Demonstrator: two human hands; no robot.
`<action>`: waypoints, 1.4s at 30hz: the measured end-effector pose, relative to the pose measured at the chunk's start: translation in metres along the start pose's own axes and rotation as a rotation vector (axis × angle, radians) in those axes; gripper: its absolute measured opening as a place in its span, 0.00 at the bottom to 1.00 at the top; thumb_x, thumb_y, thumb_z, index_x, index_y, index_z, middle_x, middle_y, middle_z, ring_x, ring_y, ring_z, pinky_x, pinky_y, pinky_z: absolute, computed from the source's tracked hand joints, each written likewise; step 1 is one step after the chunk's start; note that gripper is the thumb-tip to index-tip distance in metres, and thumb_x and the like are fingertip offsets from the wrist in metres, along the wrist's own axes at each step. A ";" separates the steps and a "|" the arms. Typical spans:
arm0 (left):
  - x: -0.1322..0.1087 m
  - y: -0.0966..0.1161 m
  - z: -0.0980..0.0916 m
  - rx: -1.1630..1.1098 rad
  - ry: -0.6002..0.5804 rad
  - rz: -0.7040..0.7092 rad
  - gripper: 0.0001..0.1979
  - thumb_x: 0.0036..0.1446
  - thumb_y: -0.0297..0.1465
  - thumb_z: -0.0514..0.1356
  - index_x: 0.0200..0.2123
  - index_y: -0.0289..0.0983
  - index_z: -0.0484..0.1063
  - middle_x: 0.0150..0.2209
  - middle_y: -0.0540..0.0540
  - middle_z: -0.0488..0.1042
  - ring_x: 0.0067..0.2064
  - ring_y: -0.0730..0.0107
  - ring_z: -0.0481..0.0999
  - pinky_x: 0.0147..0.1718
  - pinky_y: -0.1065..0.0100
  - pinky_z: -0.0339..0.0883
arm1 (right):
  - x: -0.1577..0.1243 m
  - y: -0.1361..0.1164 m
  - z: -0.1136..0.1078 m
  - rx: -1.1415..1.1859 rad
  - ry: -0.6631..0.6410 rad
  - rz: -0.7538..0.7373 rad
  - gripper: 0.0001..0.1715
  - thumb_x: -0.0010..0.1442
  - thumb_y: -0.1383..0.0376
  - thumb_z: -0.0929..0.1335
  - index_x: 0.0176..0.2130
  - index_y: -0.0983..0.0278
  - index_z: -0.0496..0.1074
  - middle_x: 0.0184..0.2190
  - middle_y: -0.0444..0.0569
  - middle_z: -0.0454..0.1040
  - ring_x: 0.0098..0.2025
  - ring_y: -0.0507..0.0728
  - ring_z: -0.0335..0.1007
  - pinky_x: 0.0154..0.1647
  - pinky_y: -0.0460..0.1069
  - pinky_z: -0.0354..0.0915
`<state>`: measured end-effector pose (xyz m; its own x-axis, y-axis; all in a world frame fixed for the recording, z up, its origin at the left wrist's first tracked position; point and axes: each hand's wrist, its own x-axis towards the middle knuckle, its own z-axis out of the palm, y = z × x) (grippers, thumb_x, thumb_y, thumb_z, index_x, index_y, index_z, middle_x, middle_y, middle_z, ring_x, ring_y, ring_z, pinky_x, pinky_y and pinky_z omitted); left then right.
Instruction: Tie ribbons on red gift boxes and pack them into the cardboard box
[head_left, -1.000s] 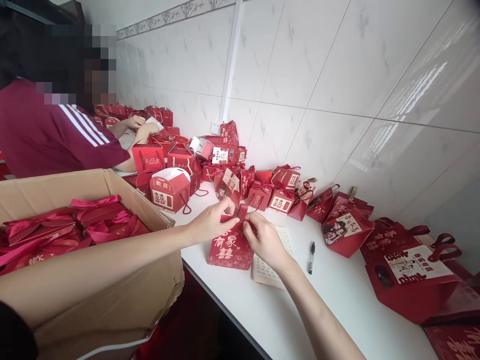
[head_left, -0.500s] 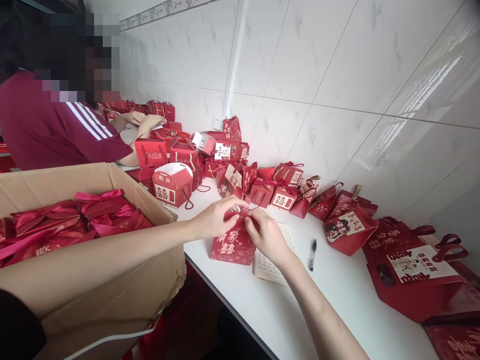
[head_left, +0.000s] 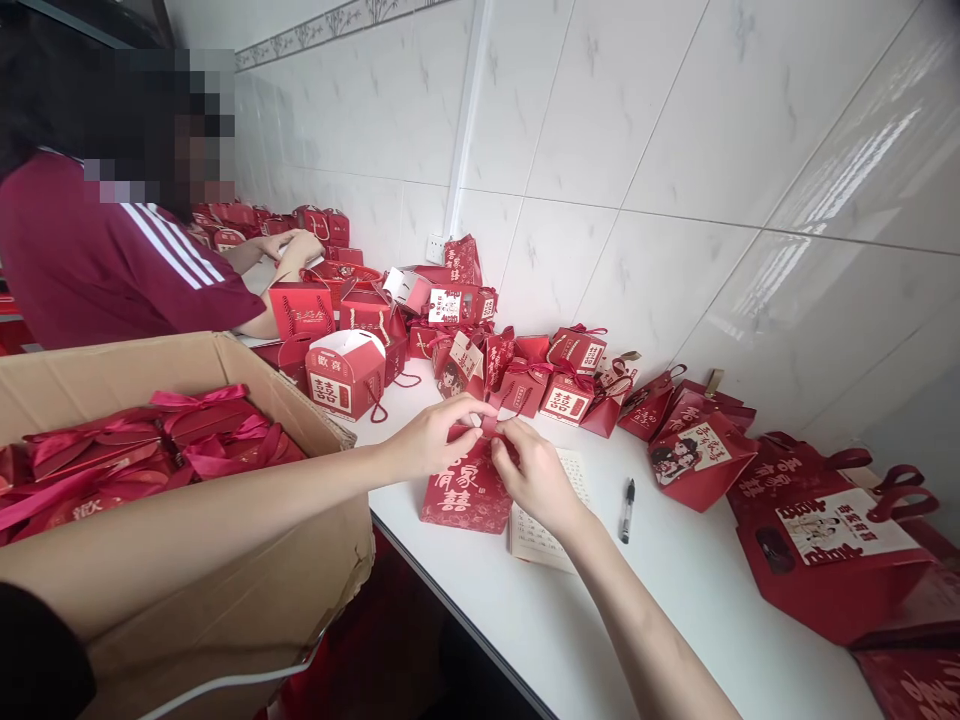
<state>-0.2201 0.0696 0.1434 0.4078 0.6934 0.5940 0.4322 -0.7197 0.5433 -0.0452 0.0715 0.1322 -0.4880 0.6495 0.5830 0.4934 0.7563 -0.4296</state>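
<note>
A red gift box [head_left: 466, 503] with pale pink characters stands at the table's front edge. Both hands meet at its top, around a short red ribbon [head_left: 489, 425]. My left hand [head_left: 442, 435] pinches the ribbon from the left, thumb and forefinger together. From the right, my right hand [head_left: 536, 465] grips the same ribbon with bent fingers. The fingers partly hide the box's upper edge. Under my right hand and wrist lies an open notebook [head_left: 544, 535] with handwritten lines, partly covered by the box and hand.
A cardboard carton [head_left: 300, 590] holding ribboned red boxes stands at left. Finished-looking red boxes [head_left: 345, 375] line the wall side of the white table [head_left: 660, 620]. A black pen [head_left: 627, 510] lies right of the notebook. At far left sits a person in a maroon shirt [head_left: 112, 260], hands over the table.
My hands stay at the top of the box with almost no movement. The other person's hands have shifted slightly to the left. The view has tilted a little.
</note>
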 end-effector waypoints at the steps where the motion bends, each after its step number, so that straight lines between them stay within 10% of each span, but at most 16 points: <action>1: 0.000 0.000 0.000 0.007 0.002 -0.002 0.15 0.53 0.21 0.51 0.43 0.37 0.66 0.39 0.48 0.70 0.37 0.75 0.71 0.39 0.72 0.67 | 0.000 0.000 0.000 -0.002 0.002 -0.001 0.08 0.60 0.68 0.56 0.31 0.62 0.61 0.28 0.48 0.65 0.31 0.56 0.62 0.33 0.50 0.59; 42: -0.001 0.002 0.000 -0.022 0.000 0.005 0.18 0.51 0.19 0.52 0.45 0.37 0.67 0.41 0.48 0.71 0.41 0.74 0.71 0.41 0.72 0.69 | 0.000 -0.003 -0.001 -0.017 -0.004 0.008 0.08 0.60 0.68 0.56 0.29 0.62 0.59 0.28 0.47 0.65 0.31 0.56 0.62 0.33 0.50 0.60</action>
<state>-0.2197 0.0677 0.1443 0.4099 0.6897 0.5969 0.4124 -0.7238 0.5532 -0.0455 0.0694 0.1341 -0.4869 0.6559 0.5768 0.5092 0.7497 -0.4227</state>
